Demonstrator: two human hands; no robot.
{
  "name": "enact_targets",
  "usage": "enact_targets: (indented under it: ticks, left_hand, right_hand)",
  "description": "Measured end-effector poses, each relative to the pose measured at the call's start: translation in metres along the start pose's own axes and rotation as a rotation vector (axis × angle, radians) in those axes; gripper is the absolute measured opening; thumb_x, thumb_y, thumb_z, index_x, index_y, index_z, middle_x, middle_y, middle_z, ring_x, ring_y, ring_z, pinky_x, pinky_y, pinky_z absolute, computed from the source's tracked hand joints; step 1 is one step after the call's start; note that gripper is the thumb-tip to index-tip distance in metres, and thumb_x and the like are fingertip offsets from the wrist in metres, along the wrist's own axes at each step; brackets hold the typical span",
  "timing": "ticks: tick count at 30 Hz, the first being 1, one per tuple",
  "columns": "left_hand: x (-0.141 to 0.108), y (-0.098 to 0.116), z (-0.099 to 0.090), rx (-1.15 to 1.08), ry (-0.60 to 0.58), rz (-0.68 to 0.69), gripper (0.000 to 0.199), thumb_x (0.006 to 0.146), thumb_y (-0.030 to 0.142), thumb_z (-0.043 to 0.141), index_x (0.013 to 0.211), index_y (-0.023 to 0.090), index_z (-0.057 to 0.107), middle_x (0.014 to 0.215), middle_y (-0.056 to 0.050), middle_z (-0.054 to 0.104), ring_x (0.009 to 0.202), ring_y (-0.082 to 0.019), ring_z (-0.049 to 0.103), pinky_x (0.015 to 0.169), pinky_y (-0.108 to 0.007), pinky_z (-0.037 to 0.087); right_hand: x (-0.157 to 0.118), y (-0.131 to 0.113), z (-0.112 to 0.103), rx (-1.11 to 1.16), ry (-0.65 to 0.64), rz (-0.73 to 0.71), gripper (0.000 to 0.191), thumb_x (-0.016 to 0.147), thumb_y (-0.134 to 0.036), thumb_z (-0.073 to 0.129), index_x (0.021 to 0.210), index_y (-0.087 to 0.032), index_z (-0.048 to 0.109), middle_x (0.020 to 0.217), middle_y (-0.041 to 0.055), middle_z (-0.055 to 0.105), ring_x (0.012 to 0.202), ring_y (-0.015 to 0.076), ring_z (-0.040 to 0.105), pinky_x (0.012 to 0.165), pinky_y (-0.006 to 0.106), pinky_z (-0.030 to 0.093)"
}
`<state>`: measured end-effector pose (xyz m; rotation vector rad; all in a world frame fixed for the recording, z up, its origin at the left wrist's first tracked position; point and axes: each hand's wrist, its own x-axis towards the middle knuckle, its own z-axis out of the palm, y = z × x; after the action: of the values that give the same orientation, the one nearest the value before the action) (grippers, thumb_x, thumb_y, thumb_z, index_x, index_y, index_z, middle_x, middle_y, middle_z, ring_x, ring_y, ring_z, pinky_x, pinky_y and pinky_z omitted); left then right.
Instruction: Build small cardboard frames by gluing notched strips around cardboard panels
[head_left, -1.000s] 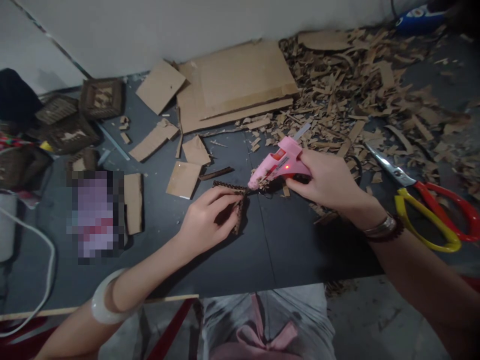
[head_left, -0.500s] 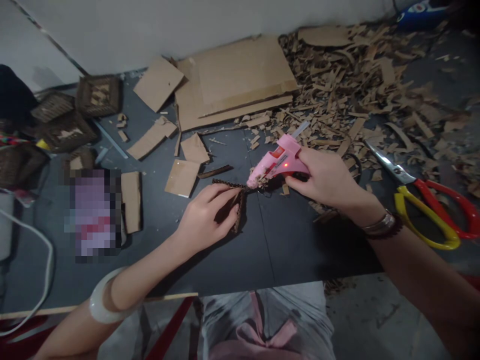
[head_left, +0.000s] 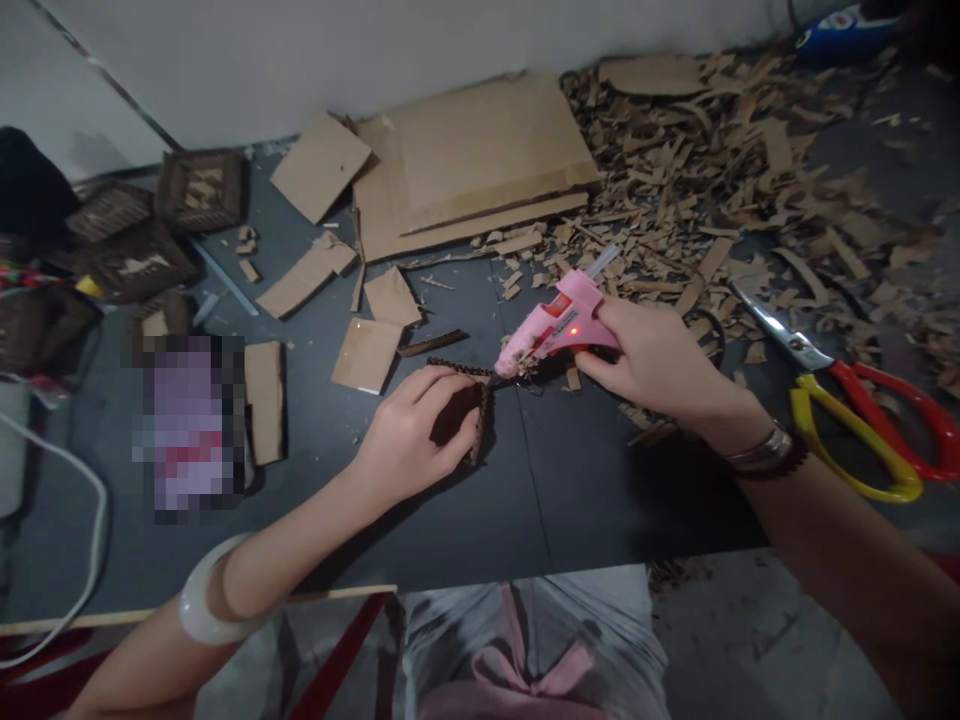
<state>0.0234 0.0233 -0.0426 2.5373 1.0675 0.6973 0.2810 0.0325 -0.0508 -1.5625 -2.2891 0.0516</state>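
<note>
Cardboard (head_left: 486, 412), small and ridged, sits just left of the glue gun (head_left: 553, 325), pinched in your left hand (head_left: 412, 425). Your right hand (head_left: 656, 358) grips the gun; its nozzle seems to touch the cardboard's corner, though the dimness blurs this.

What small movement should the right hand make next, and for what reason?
Probably the right hand should squeeze a little glue from the pink glue gun: its nozzle is at or very near the corner of the brown corrugated piece, its red light glows, and the left hand holds that piece.
</note>
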Motion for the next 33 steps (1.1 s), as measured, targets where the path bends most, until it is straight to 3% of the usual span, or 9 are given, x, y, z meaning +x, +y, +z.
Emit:
enact_targets:
  ticks: [23, 29, 33]
  left_hand:
    - [0.000, 0.000, 0.001, -0.020, 0.006, -0.005, 0.016, 0.083, 0.018, 0.052, 0.097, 0.013, 0.057, 0.091, -0.009, 0.064, 0.087, -0.018, 0.061, 0.079, -0.030, 0.053]
    - [0.001, 0.001, 0.000, -0.023, 0.009, -0.006, 0.017, 0.082, 0.018, 0.053, 0.095, 0.009, 0.059, 0.091, -0.011, 0.064, 0.087, -0.019, 0.061, 0.079, -0.029, 0.052]
    - [0.001, 0.000, 0.000, -0.025, 0.007, -0.002, 0.018, 0.082, 0.017, 0.054, 0.095, 0.006, 0.060, 0.091, -0.012, 0.064, 0.087, -0.019, 0.061, 0.079, -0.029, 0.052]
  right_hand:
    - [-0.003, -0.003, -0.009, -0.117, 0.053, -0.070, 0.009, 0.077, -0.022, 0.048, 0.084, -0.020, 0.054, 0.074, 0.0060, 0.062, 0.068, 0.0207, 0.057, 0.055, 0.030, 0.038]
    - [-0.007, -0.008, -0.012, -0.237, 0.125, -0.153, 0.017, 0.082, -0.022, 0.044, 0.091, -0.017, 0.057, 0.077, 0.0069, 0.062, 0.069, 0.0193, 0.057, 0.052, 0.028, 0.036]
    - [-0.007, -0.012, -0.015, -0.327, 0.194, -0.183, 0.018, 0.087, -0.024, 0.043, 0.092, -0.019, 0.059, 0.068, 0.0028, 0.059, 0.062, 0.0150, 0.053, 0.051, 0.027, 0.034]
